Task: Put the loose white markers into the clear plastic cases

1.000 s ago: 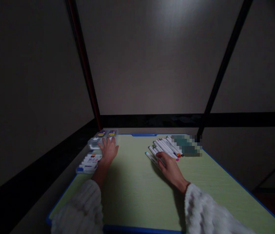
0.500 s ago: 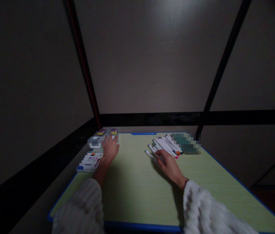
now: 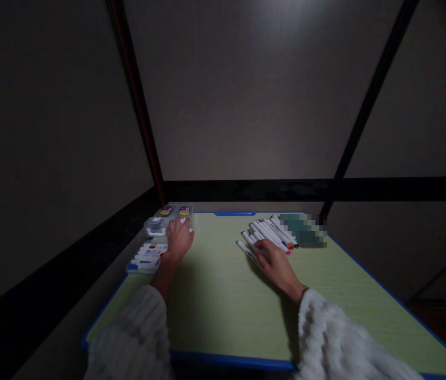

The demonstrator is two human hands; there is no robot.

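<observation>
My left hand is palm down with its fingers spread, reaching over the near right part of a clear plastic case. I cannot tell whether the fingertips press on the case. My right hand curls its thumb and forefinger around a white marker at the near left side of a loose row of markers. The other fingers of that hand are hidden. The markers are white, with dark, orange and pink ends showing.
A flat clear pack of white markers with a printed label lies at the table's left edge. Beyond the loose markers is a blurred dark green patch. The pale green table has a blue rim, and a wall stands behind it.
The view has shifted slightly. Both hands keep nearly the same pose and place, and the markers and case lie as before.
</observation>
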